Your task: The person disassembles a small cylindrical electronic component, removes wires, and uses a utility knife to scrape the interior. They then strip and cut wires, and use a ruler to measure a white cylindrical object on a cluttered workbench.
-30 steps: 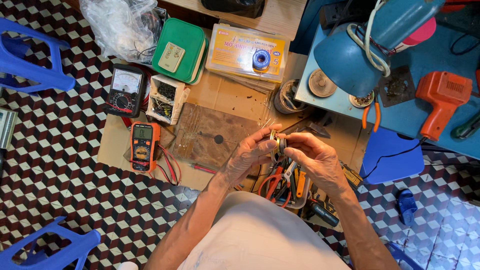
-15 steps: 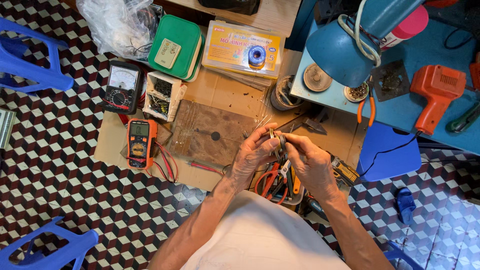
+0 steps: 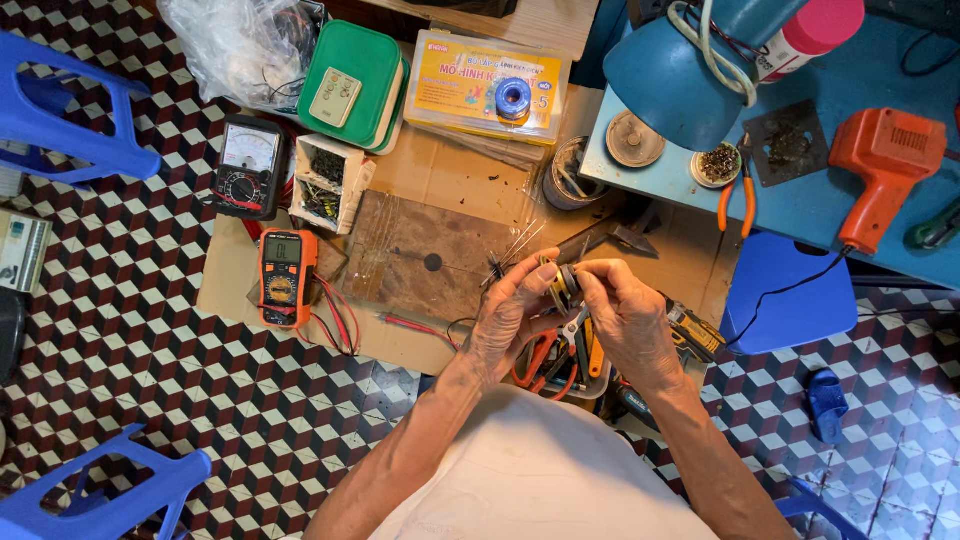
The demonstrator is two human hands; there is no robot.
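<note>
I pinched one small round part [image 3: 563, 285] between my left hand [image 3: 512, 318] at nine o'clock and right hand [image 3: 628, 318] at three; two multimeters [image 3: 281, 277] lay at nine.

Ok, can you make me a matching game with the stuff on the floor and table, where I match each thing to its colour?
Things:
1. heat gun
2. lamp shade
3. flat box under the small remote
4. bottle cap at the top right

Colours:
A. green
B. pink
C. orange
D. blue

Right pairs: 1-C, 2-D, 3-A, 4-B.

While you play, both hands, the left hand and the right hand, hold a small round part between them.
</note>
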